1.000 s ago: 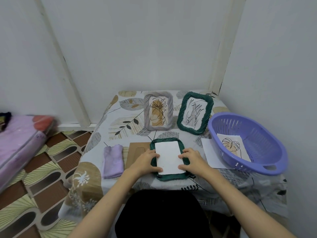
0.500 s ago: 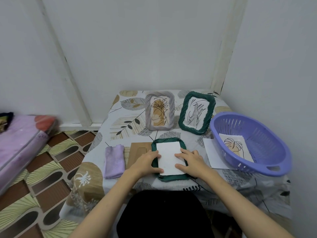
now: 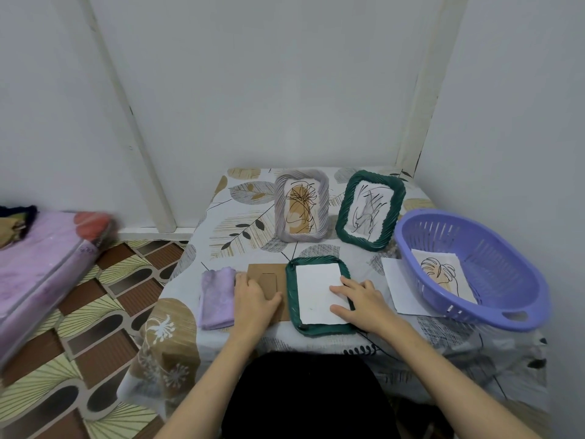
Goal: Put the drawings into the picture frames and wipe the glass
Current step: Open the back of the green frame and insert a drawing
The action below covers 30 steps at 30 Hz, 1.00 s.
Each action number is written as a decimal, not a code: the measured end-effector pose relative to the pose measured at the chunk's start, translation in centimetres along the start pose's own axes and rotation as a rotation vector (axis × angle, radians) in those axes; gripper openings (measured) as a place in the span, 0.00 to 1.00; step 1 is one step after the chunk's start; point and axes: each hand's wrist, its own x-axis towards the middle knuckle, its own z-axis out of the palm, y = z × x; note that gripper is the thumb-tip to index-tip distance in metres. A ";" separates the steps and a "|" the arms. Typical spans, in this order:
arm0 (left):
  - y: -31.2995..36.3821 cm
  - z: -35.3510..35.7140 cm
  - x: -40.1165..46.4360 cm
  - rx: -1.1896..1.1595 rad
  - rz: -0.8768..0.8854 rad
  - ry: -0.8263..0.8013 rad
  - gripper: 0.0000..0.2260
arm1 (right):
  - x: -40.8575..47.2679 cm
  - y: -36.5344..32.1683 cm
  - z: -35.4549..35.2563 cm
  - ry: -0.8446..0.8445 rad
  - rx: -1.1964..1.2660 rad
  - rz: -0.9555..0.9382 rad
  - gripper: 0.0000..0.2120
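White walls close in a corner where a small desk (image 3: 221,217) under a leaf-print cloth carries the work. Two filled frames stand at the back, a grey frame (image 3: 301,210) and a green frame (image 3: 370,210), each showing its drawing. Nearer the person, a third frame (image 3: 319,294) lies face down with a sheet (image 3: 318,293) laid blank side up in its opening. The right hand (image 3: 361,299) rests flat and open on the sheet's right edge, pinning it, gripping nothing. The left hand (image 3: 253,301) was on the frame's left side half a second ago — now it lies spread on the cardboard backing (image 3: 269,280) just beside the frame, fingers loose, nothing yet lifted. That shift suggests the drawing is seated and the backing goes on next. A purple cloth (image 3: 217,299) sits left of the backing, unused, so the glass of this frame probably awaits wiping. One more drawing (image 3: 440,274) lies in the lilac basket (image 3: 506,312) at right, with a blank paper (image 3: 395,286) partly under the basket — no fourth frame is visible.
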 end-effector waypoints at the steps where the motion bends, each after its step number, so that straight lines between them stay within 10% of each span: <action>1: 0.1 0.1 -0.1 -0.030 -0.013 0.012 0.23 | -0.1 0.0 0.1 0.002 0.000 0.001 0.24; 23: 4.3 -3.5 0.8 -0.516 -0.127 0.219 0.22 | 0.0 0.1 0.1 0.055 0.037 -0.006 0.24; 30: 7.3 -2.1 0.3 -0.620 -0.111 -0.089 0.20 | 0.0 -2.6 -2.6 0.324 0.994 0.012 0.19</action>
